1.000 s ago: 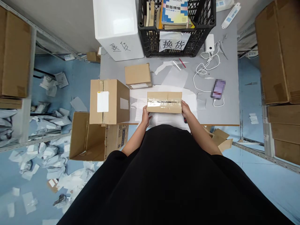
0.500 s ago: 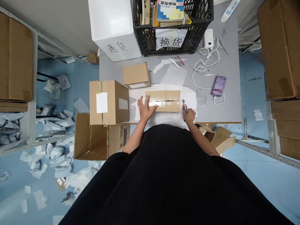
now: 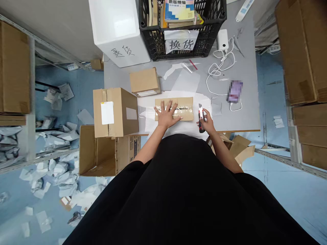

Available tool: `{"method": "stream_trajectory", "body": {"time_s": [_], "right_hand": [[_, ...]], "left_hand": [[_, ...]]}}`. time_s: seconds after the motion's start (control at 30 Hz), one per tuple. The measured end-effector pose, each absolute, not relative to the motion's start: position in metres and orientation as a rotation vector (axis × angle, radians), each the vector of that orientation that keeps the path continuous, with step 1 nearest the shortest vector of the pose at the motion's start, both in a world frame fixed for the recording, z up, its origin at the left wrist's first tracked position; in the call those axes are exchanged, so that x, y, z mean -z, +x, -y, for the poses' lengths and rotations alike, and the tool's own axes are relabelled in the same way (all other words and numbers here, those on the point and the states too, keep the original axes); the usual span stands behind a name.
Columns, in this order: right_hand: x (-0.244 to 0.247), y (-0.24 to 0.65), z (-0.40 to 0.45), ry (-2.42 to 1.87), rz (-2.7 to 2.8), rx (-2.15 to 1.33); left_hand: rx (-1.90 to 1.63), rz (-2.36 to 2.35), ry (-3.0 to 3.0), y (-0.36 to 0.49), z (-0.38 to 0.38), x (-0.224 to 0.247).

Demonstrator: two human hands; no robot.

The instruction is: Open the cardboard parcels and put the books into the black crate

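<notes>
A small taped cardboard box (image 3: 187, 108) lies on white foam sheeting (image 3: 182, 127) at the front of the table. Clear shiny tape runs along its middle seam, which shows a dark gap. My left hand (image 3: 166, 116) rests flat across the left part of the box, fingers spread. To the right of the box, my right hand (image 3: 208, 123) grips a red and black utility knife (image 3: 201, 119). Its blade end points away from me and is apart from the box.
Left of the foam stand a large carton (image 3: 108, 115) and a smaller box (image 3: 144, 81). Behind are a white bin (image 3: 120, 30) and a black crate (image 3: 182, 37) of books. A phone (image 3: 235, 91) with a white cable (image 3: 217, 71) lies right. An open carton (image 3: 97, 153) stands below left.
My left hand has slid right, farther onto the box, with its fingers spread. The utility knife now shows more fully in my right hand. The whole view has shifted slightly.
</notes>
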State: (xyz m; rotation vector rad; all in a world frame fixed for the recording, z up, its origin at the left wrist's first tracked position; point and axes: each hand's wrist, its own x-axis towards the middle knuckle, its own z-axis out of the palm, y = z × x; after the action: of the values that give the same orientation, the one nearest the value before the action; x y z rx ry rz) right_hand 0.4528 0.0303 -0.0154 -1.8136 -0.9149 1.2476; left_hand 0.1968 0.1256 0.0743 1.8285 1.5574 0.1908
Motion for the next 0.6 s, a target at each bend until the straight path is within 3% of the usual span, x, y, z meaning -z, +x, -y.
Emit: {"method": "stream_trajectory", "body": {"time_s": [0.13, 0.6], "right_hand": [[-0.014, 0.457, -0.040, -1.740, 0.998, -1.324], [-0.035, 0.464, -0.055, -1.691, 1.091, -1.334]], "left_hand": [[0.104, -1.533, 2.147, 0.197, -0.128, -0.075], [0.182, -1.518, 2.278, 0.196, -0.125, -0.069]]}}
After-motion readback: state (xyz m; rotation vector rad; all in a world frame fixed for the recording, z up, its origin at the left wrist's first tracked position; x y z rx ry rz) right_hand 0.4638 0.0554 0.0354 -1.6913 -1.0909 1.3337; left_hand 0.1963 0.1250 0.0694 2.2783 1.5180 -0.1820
